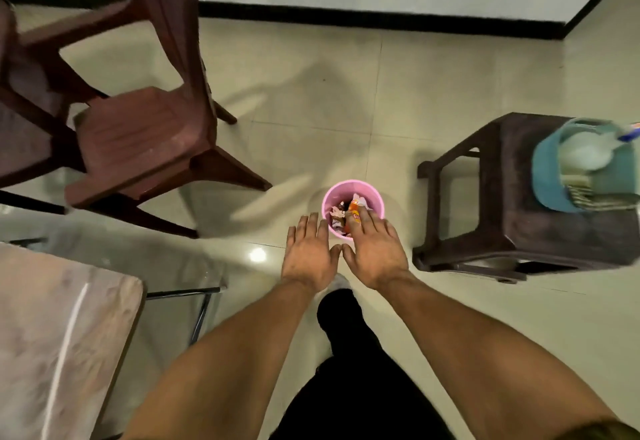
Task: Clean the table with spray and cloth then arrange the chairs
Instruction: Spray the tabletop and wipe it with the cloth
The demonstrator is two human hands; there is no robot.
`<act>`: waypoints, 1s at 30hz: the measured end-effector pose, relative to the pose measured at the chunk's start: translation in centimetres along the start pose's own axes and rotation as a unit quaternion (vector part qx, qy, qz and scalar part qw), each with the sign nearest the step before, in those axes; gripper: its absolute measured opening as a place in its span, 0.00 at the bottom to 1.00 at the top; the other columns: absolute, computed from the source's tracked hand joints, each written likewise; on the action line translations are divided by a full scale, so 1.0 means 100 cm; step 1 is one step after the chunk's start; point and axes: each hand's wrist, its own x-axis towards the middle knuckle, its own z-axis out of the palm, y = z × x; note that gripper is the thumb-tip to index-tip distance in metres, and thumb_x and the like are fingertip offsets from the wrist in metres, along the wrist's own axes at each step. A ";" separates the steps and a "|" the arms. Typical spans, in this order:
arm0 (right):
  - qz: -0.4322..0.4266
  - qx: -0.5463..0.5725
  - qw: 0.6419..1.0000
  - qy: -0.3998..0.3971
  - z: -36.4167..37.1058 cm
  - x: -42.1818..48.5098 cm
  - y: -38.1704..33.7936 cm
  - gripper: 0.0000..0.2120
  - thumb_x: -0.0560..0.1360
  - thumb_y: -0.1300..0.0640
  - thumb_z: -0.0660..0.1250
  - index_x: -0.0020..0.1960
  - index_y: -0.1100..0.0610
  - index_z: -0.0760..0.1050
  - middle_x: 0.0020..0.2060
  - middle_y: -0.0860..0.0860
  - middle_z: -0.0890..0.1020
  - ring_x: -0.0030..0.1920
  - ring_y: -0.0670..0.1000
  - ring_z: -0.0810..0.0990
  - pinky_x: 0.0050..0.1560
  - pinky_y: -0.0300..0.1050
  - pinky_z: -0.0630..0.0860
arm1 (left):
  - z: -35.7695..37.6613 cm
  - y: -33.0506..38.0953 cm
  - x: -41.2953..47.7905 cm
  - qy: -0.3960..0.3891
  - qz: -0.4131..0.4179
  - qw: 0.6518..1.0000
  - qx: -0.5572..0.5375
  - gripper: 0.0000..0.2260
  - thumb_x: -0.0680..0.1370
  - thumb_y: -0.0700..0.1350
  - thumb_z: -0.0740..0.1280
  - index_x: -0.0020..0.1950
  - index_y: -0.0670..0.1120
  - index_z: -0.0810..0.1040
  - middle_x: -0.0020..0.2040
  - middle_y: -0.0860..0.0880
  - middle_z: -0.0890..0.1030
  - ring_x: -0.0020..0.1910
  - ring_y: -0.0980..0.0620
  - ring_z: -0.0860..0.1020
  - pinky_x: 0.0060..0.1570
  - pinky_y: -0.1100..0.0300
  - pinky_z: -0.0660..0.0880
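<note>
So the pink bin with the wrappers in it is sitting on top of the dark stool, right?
No. The pink bin with the wrappers in it is sitting on the floor beside the dark stool, not on top of it. The head view shows this; a teal basket is on the stool.

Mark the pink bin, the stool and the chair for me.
pink bin [351, 184]: head view, on its far rim.
stool [554, 231]: head view, on the bare part of its top.
chair [138, 134]: head view, on the middle of its seat.
</note>
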 end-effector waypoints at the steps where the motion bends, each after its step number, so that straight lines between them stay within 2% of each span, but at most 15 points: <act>1: -0.007 -0.017 1.000 0.007 -0.014 -0.025 -0.002 0.33 0.81 0.41 0.53 0.81 0.52 0.49 0.81 0.56 0.52 0.80 0.57 0.51 0.77 0.56 0.49 | -0.009 0.007 -0.024 0.005 0.014 1.000 0.017 0.30 0.84 0.57 0.53 0.82 0.44 0.53 0.83 0.43 0.52 0.82 0.44 0.48 0.80 0.45 0.48; 5: 0.011 -0.035 0.999 0.036 -0.060 -0.097 0.004 0.33 0.81 0.41 0.52 0.82 0.51 0.49 0.81 0.55 0.51 0.80 0.57 0.49 0.78 0.58 0.49 | -0.036 0.044 -0.085 0.027 0.073 0.996 0.050 0.30 0.84 0.57 0.52 0.82 0.45 0.51 0.83 0.43 0.52 0.82 0.43 0.48 0.80 0.44 0.47; 9: 0.045 -0.037 0.995 0.075 -0.102 -0.144 0.030 0.31 0.81 0.40 0.50 0.81 0.50 0.52 0.81 0.56 0.52 0.80 0.57 0.51 0.77 0.58 0.50 | -0.054 0.096 -0.101 0.045 0.141 0.987 0.071 0.28 0.85 0.56 0.49 0.82 0.45 0.52 0.83 0.42 0.51 0.82 0.42 0.49 0.79 0.44 0.47; 12: 0.099 -0.046 0.989 0.096 -0.129 -0.172 0.071 0.32 0.81 0.40 0.51 0.81 0.50 0.50 0.81 0.55 0.50 0.80 0.56 0.49 0.78 0.58 0.48 | -0.069 0.153 -0.097 0.070 0.199 0.974 0.080 0.27 0.84 0.56 0.50 0.81 0.45 0.55 0.82 0.41 0.53 0.81 0.41 0.50 0.79 0.43 0.49; 18: 0.190 -0.008 0.972 0.137 -0.164 -0.195 0.177 0.31 0.82 0.41 0.52 0.81 0.50 0.51 0.81 0.54 0.51 0.80 0.56 0.50 0.78 0.57 0.50 | -0.083 0.275 -0.058 0.067 0.277 0.955 0.085 0.29 0.84 0.56 0.52 0.82 0.45 0.52 0.83 0.42 0.52 0.82 0.43 0.48 0.80 0.45 0.45; 25: 0.229 0.021 0.970 0.084 -0.159 -0.162 0.329 0.32 0.81 0.41 0.54 0.80 0.55 0.54 0.80 0.55 0.56 0.79 0.55 0.53 0.78 0.55 0.51 | -0.055 0.394 0.031 0.008 0.283 0.955 0.086 0.30 0.83 0.56 0.55 0.82 0.45 0.52 0.83 0.44 0.51 0.82 0.45 0.48 0.80 0.47 0.46; 30: 0.150 -0.004 0.988 -0.033 -0.137 -0.120 0.421 0.32 0.82 0.46 0.53 0.81 0.57 0.50 0.81 0.55 0.53 0.80 0.55 0.48 0.79 0.54 0.43 | -0.032 0.464 0.103 -0.022 0.253 0.967 0.036 0.30 0.83 0.54 0.58 0.81 0.41 0.55 0.82 0.41 0.56 0.81 0.43 0.52 0.80 0.50 0.49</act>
